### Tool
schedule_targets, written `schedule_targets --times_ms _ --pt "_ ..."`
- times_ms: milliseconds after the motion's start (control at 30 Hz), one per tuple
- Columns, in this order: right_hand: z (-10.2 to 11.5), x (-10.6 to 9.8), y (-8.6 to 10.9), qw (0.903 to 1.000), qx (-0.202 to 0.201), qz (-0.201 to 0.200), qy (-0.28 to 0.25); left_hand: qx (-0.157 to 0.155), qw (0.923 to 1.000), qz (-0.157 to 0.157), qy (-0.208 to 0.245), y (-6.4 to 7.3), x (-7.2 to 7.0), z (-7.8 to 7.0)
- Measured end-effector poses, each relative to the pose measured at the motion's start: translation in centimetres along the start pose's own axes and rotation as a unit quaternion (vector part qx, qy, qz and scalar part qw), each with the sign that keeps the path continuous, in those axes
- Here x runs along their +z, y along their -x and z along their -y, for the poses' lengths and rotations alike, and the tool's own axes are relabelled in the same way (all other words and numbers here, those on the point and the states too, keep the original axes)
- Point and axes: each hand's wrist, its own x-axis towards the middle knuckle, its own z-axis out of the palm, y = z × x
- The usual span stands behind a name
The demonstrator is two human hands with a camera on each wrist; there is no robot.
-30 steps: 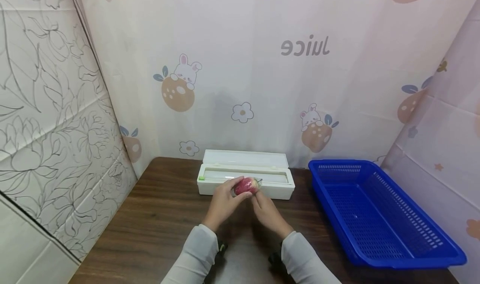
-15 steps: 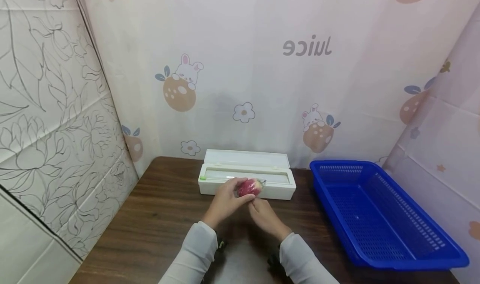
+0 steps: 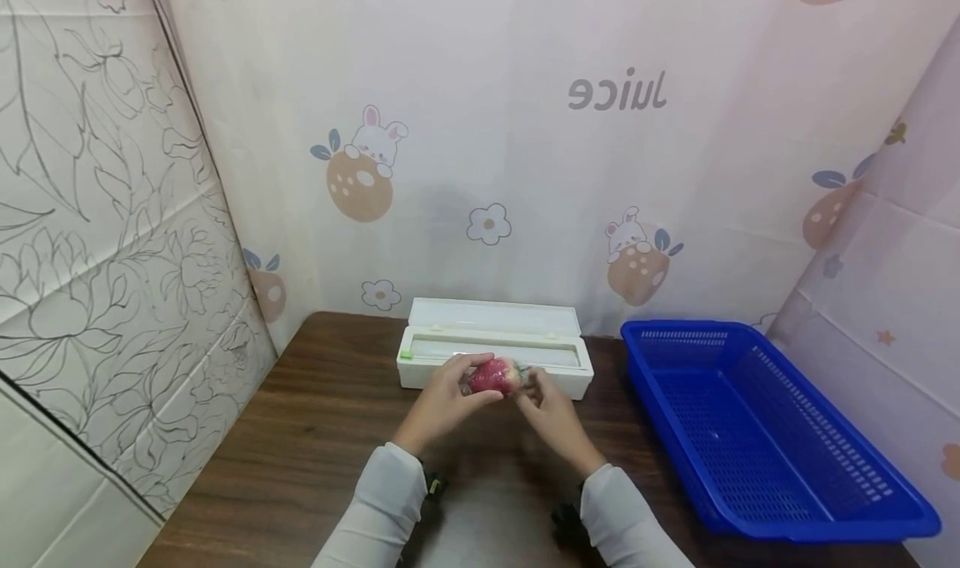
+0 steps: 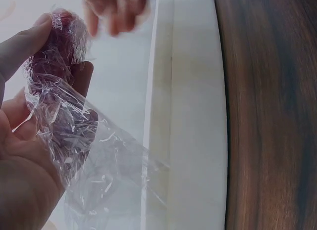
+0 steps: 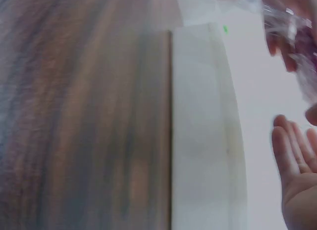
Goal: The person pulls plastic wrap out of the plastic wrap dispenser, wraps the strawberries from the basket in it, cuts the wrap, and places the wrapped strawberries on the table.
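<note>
A red, pale-ended fruit or vegetable is wrapped in clear film; its exact kind is hard to make out. My left hand grips it between thumb and fingers above the table. A loose tail of cling film trails from it in the left wrist view, overlapping the white box. Close to the pale end is my right hand. The right wrist view shows that hand with fingers extended and its palm bare. Just behind both hands stands a white cling film dispenser, lid raised, with a green tab at its left end.
A blue perforated plastic basket stands on the right side of the dark wooden table. Printed curtains hang behind the table and along both sides.
My right hand has moved from beneath the wrapped red thing to its right, beside the pale end. The left hand keeps holding it at nearly the same place.
</note>
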Motion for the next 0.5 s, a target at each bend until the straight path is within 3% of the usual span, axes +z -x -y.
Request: schedule_targets --times_ms 100,200,433,500 --pt "1.7 -1.6 0.2 0.9971 -0.003 -0.046 -0.061 0.0 0.9999 0.003 -0.017 0.0 -0.2 -0.1" --pt "3.1 -2.7 0.4 0.9947 -0.048 -0.066 -0.062 0.015 0.9996 0.003 -0.024 -0.1 -0.2 -0.1" --pt "3.1 -3.1 0.5 0.9943 -0.089 -0.047 -0.035 0.049 0.9985 0.011 -0.023 -0.1 -0.1 0.2" --pt "2.2 -2.8 0.3 0.9935 -0.101 -0.046 -0.025 0.053 0.9981 0.012 -0.027 -0.1 -0.1 0.1"
